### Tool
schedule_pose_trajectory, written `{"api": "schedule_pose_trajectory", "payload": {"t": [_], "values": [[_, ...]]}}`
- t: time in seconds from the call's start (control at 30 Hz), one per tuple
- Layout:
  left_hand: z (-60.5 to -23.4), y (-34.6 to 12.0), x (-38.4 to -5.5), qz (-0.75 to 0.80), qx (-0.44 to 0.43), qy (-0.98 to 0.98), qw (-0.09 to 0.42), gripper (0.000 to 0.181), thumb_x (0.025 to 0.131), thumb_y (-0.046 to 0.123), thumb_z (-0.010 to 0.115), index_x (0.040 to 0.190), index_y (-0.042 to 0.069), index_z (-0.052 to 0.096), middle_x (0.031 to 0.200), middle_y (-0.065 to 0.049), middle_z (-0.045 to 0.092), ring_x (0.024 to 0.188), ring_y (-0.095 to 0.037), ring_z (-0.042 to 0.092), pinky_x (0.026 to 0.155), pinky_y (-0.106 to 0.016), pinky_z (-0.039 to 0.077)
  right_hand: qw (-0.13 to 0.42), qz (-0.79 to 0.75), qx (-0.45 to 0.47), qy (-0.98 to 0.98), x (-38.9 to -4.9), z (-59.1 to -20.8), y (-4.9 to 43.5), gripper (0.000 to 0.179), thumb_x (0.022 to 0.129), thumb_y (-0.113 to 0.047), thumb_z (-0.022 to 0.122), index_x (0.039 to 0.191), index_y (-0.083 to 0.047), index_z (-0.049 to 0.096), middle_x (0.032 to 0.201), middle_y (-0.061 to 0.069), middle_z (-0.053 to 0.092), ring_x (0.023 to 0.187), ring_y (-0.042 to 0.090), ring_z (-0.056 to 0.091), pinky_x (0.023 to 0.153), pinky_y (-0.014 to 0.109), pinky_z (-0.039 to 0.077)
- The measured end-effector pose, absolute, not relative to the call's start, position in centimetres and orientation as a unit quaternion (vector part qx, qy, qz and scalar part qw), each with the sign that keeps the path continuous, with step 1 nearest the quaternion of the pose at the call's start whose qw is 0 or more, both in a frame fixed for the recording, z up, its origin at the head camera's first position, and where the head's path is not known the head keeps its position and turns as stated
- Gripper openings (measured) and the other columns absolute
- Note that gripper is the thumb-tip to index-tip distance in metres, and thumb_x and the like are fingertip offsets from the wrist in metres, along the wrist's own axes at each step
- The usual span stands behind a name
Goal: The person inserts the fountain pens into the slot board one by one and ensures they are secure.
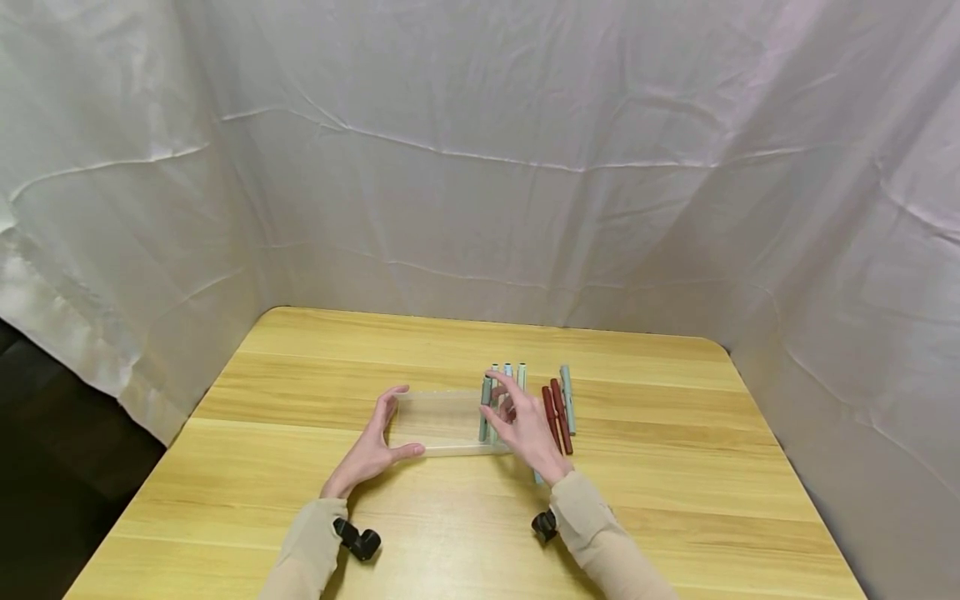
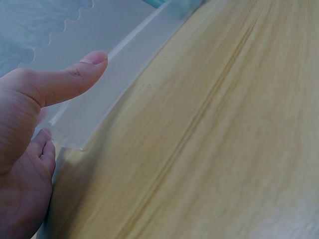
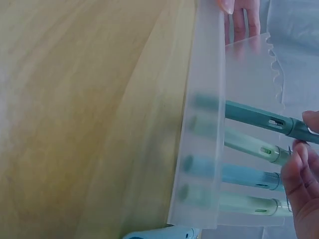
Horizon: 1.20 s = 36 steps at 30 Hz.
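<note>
A translucent plastic pen tray (image 1: 442, 418) with a scalloped rear edge rests on the table. My left hand (image 1: 372, 448) grips its left end, the thumb (image 2: 75, 82) lying on the near wall and the other fingers around the far side. At the right end, my right hand (image 1: 527, 429) pinches the upper part of a dark teal pen (image 3: 254, 116), whose lower end is behind the tray's frosted near wall. Beside it in the tray lie a light green pen (image 3: 244, 139), a blue pen (image 3: 249, 175) and a pale green pen (image 3: 244, 203), side by side.
To the right of the tray two dark red pens (image 1: 561, 415) and a grey-blue pen (image 1: 567, 400) lie on the wooden table (image 1: 675, 467). A light blue pen (image 3: 159, 233) lies by the tray's right end, partly under my right wrist. Pale curtains (image 1: 480, 208) enclose the table.
</note>
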<state>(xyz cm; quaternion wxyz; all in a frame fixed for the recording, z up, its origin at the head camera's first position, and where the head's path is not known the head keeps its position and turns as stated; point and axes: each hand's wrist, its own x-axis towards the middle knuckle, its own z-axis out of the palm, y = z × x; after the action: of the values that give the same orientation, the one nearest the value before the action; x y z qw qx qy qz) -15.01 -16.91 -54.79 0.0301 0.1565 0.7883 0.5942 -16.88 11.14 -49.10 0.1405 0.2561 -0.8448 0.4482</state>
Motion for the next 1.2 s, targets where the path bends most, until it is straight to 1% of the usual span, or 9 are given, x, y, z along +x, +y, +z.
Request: {"api": "schedule_pose_trajectory", "payload": {"t": [0.07, 0.13, 0.33, 0.5, 0.63, 0.83, 1.07, 1.2], "values": [[-54.8, -16.9, -15.0, 0.594, 0.157, 0.788, 0.03, 0.1, 0.08, 0.016, 0.085, 0.157, 0.016, 0.02, 0.168, -0.018, 0.014, 0.156, -0.047, 0.004, 0.127, -0.064, 0.006, 0.144, 0.439, 0.258, -0.849, -17.0, -49.0, 11.1, 0.057, 0.088, -0.004, 0.075, 0.141, -0.005, 0.052, 0.089, 0.009, 0.066, 0.058, 0.001, 0.052, 0.047, 0.014, 0.047], [-54.7, -16.9, -15.0, 0.594, 0.157, 0.788, 0.03, 0.1, 0.08, 0.017, 0.085, 0.157, 0.016, 0.02, 0.168, -0.018, 0.014, 0.156, -0.047, 0.004, 0.127, -0.064, 0.006, 0.142, 0.433, 0.257, -0.852, -17.2, -48.8, 11.1, 0.058, 0.088, -0.005, 0.076, 0.141, -0.004, 0.052, 0.084, 0.006, 0.063, 0.058, 0.0, 0.048, 0.047, 0.014, 0.046], [-54.8, -16.9, -15.1, 0.594, 0.159, 0.788, 0.027, 0.1, 0.08, 0.017, 0.085, 0.156, 0.017, 0.02, 0.167, -0.018, 0.015, 0.156, -0.047, 0.004, 0.127, -0.064, 0.006, 0.134, 0.411, 0.252, -0.866, -17.7, -48.6, 11.0, 0.059, 0.086, -0.008, 0.078, 0.14, -0.005, 0.053, 0.069, -0.002, 0.056, 0.056, -0.003, 0.043, 0.049, 0.014, 0.044], [-54.9, -16.9, -15.1, 0.593, 0.159, 0.789, 0.025, 0.1, 0.08, 0.016, 0.085, 0.156, 0.017, 0.021, 0.167, -0.018, 0.015, 0.156, -0.047, 0.005, 0.128, -0.063, 0.006, 0.114, 0.406, 0.243, -0.873, -17.9, -48.4, 11.0, 0.059, 0.089, -0.01, 0.076, 0.142, -0.005, 0.052, 0.06, -0.006, 0.053, 0.05, -0.003, 0.038, 0.049, 0.014, 0.04], [-54.8, -16.9, -15.0, 0.594, 0.158, 0.788, 0.025, 0.1, 0.08, 0.016, 0.085, 0.156, 0.017, 0.021, 0.167, -0.018, 0.016, 0.156, -0.047, 0.005, 0.128, -0.063, 0.006, 0.095, 0.403, 0.231, -0.881, -17.9, -48.3, 11.0, 0.059, 0.091, -0.012, 0.074, 0.145, -0.004, 0.05, 0.057, -0.008, 0.051, 0.047, -0.003, 0.036, 0.046, 0.013, 0.035], [-54.8, -16.9, -15.0, 0.595, 0.157, 0.788, 0.028, 0.1, 0.08, 0.016, 0.085, 0.156, 0.017, 0.02, 0.167, -0.018, 0.015, 0.156, -0.047, 0.004, 0.128, -0.063, 0.006, 0.081, 0.402, 0.223, -0.884, -18.0, -48.2, 10.9, 0.06, 0.092, -0.013, 0.073, 0.147, -0.006, 0.048, 0.054, -0.007, 0.05, 0.043, -0.003, 0.031, 0.042, 0.012, 0.03], [-54.8, -16.8, -15.0, 0.595, 0.16, 0.787, 0.026, 0.1, 0.08, 0.015, 0.085, 0.156, 0.016, 0.02, 0.167, -0.018, 0.015, 0.156, -0.047, 0.004, 0.128, -0.063, 0.006, 0.069, 0.398, 0.214, -0.89, -18.0, -48.2, 10.8, 0.06, 0.094, -0.016, 0.072, 0.148, -0.01, 0.048, 0.053, -0.008, 0.048, 0.042, -0.003, 0.029, 0.042, 0.012, 0.027], [-54.7, -16.8, -15.0, 0.597, 0.159, 0.786, 0.027, 0.1, 0.08, 0.015, 0.085, 0.156, 0.016, 0.02, 0.167, -0.018, 0.016, 0.156, -0.046, 0.004, 0.128, -0.063, 0.006, 0.067, 0.397, 0.212, -0.89, -18.2, -48.2, 10.8, 0.06, 0.094, -0.016, 0.072, 0.148, -0.009, 0.047, 0.052, -0.008, 0.047, 0.041, -0.002, 0.028, 0.041, 0.012, 0.025]]}}
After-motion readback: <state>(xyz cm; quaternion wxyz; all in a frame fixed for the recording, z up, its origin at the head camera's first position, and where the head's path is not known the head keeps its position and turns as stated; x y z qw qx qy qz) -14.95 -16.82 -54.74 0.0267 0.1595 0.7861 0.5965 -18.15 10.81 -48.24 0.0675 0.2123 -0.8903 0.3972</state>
